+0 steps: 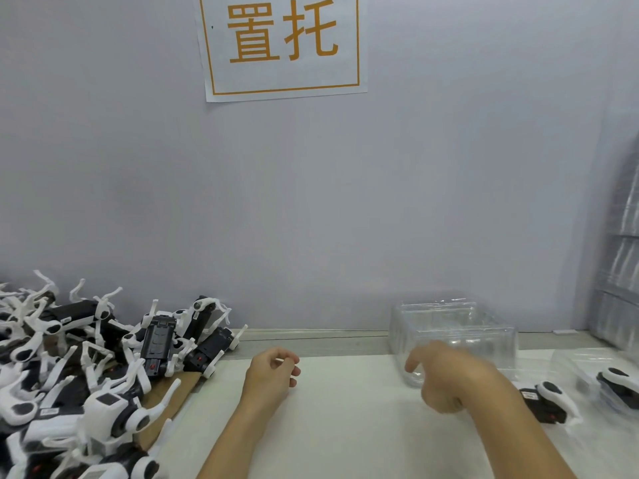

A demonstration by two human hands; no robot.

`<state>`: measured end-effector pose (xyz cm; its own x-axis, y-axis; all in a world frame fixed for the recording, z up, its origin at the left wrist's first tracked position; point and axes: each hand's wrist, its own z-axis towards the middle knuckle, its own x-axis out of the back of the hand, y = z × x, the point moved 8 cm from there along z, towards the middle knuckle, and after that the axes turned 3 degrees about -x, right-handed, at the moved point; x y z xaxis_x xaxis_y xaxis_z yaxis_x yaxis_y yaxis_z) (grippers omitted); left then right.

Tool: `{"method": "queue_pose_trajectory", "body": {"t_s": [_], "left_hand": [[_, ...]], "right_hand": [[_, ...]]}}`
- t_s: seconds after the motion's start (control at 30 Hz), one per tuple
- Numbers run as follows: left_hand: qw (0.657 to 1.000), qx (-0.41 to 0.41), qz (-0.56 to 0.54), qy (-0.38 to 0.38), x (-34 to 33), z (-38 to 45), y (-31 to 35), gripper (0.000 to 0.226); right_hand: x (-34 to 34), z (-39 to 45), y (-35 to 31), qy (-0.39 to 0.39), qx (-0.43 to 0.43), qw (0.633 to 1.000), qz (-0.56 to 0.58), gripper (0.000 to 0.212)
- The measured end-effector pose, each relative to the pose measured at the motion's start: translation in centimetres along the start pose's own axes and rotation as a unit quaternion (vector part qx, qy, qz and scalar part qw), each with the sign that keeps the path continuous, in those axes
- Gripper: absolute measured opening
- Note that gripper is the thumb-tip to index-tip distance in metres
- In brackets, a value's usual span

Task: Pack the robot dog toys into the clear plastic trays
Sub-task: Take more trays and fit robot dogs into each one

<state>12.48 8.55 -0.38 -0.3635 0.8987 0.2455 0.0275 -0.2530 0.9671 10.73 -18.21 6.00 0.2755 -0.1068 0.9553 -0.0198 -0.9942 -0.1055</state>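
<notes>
A heap of black-and-white robot dog toys [79, 368] covers the left of the table. An unfilled clear plastic tray [456, 326] stands right of centre near the wall. My right hand [446, 378] is blurred at the tray's near left corner, its index fingertip against the tray's front wall; whether the fingers grip the wall is unclear. My left hand [273, 371] hovers over the white mat [339, 426] with loosely curled fingers and holds nothing. Two toys, one nearer [549, 399] and one farther right [619, 380], lie in clear trays at the right.
A tall stack of clear trays [619, 264] leans at the far right. Brown cardboard [173, 395] lies under the toy heap. A paper sign [281, 46] with orange characters hangs on the grey wall behind the table.
</notes>
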Motion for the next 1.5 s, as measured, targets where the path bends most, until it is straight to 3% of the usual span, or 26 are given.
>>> {"method": "queue_pose_trajectory", "body": {"t_s": [0.13,0.23,0.33,0.4,0.5,0.67,0.77,0.87,0.97,1.03,1.13,1.17,1.23,1.33,1.5], "left_hand": [[1.000,-0.003,0.008,-0.002,-0.2,0.0,0.1,0.019],[1.000,-0.007,0.005,-0.005,-0.4,-0.1,0.2,0.019],[1.000,-0.011,0.007,-0.003,-0.4,-0.2,0.3,0.018],[1.000,-0.013,0.009,-0.002,-0.4,-0.2,0.4,0.018],[1.000,-0.012,0.013,-0.006,-0.4,-0.2,0.3,0.018],[1.000,-0.009,0.019,-0.009,-0.5,-0.1,0.2,0.019],[1.000,-0.009,0.023,-0.012,-0.6,0.0,0.1,0.019],[1.000,-0.006,0.019,-0.011,-0.6,0.0,0.0,0.018],[1.000,-0.008,0.019,-0.010,-0.6,0.1,-0.1,0.018],[1.000,-0.009,0.020,-0.009,-0.6,0.2,-0.1,0.018],[1.000,-0.010,0.023,-0.010,-0.7,0.2,0.0,0.019],[1.000,-0.011,0.023,-0.010,-0.8,0.2,0.0,0.019],[1.000,-0.012,0.024,-0.011,-0.8,0.2,0.0,0.019],[0.999,-0.014,0.024,-0.017,-1.0,0.1,0.1,0.019],[0.999,-0.020,0.014,-0.036,-1.6,-0.1,0.3,0.018]], "right_hand": [[0.6,0.3,0.6,0.046,-0.026,0.998,-0.021,0.055],[0.8,0.3,-2.2,0.088,0.056,0.993,0.052,0.046],[-1.3,0.0,-6.3,0.012,0.162,0.973,0.163,0.038],[-3.3,0.1,-7.6,-0.055,0.181,0.975,0.119,0.034],[-4.2,1.2,-5.4,-0.075,0.124,0.988,0.047,0.036],[-3.3,4.2,1.8,-0.031,-0.012,0.995,0.091,0.015],[-2.5,5.0,5.7,0.015,-0.085,0.991,0.099,0.029],[-2.0,5.0,9.5,0.077,-0.172,0.968,0.164,0.037],[-1.4,4.2,11.4,0.168,-0.213,0.931,0.245,0.016],[0.3,3.8,11.2,0.274,-0.194,0.898,0.286,0.009],[2.9,2.5,7.8,0.416,-0.055,0.837,0.352,0.017],[3.2,2.4,6.1,0.425,-0.010,0.840,0.337,0.025],[2.3,2.9,3.1,0.381,0.039,0.887,0.257,0.044],[0.1,4.3,1.0,0.322,0.040,0.931,0.169,0.053],[1.0,3.3,-0.5,0.368,0.103,0.894,0.233,0.031]]}}
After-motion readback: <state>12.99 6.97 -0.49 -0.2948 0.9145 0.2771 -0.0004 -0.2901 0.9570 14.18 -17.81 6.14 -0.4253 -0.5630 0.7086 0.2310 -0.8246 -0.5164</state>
